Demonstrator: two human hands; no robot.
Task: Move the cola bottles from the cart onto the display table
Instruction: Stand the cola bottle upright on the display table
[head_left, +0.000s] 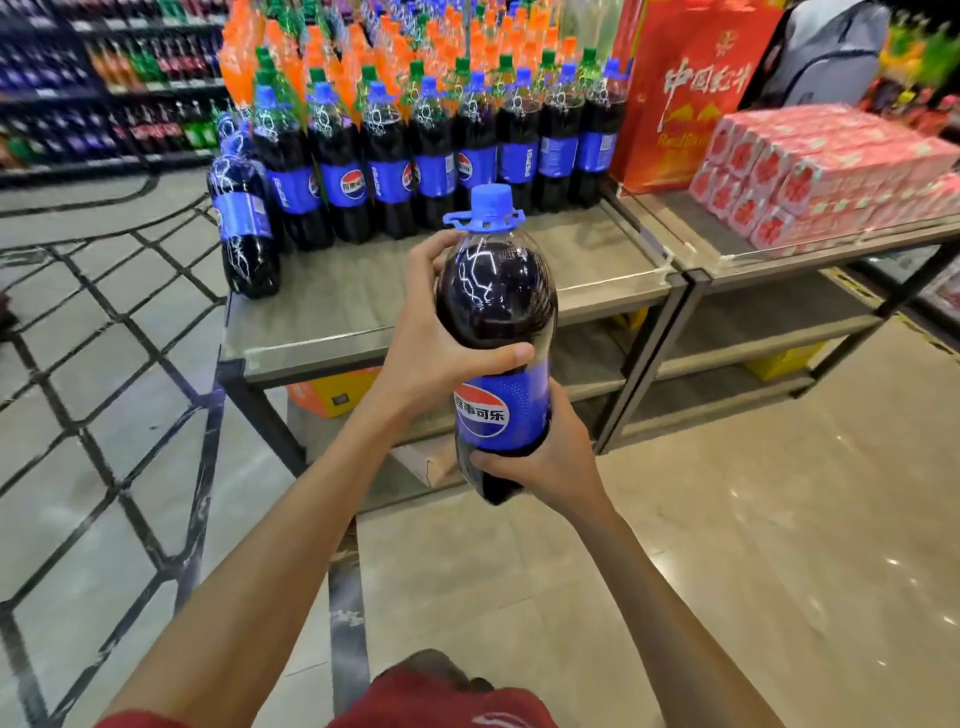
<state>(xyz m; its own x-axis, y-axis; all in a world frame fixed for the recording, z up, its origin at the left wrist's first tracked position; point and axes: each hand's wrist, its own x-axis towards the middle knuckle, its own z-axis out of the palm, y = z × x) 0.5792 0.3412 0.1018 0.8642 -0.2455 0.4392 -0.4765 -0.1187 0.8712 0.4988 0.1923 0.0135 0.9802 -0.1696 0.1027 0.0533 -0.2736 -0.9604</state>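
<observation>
A big cola bottle (496, 338) is held up in the air in front of the table (587, 260), ready to go down.

The bottle stands almost straight up, blue cap on top, dark drink inside. The left hand (441, 338) wraps round its wide upper part, with the thumb across the front. The right hand (540, 457) cups it from below, fingers curled under the blue label. Both hands are closed on the bottle. It is not touching the table yet. On the table, a row of bottles (431, 150) stands at the back and one more bottle (244, 228) stands at the left edge. The bare spot in front of the row looks like the best place. Keep the bottle straight, set its bottom flat, snug by the others, then let go. The cart is not in view.
</observation>
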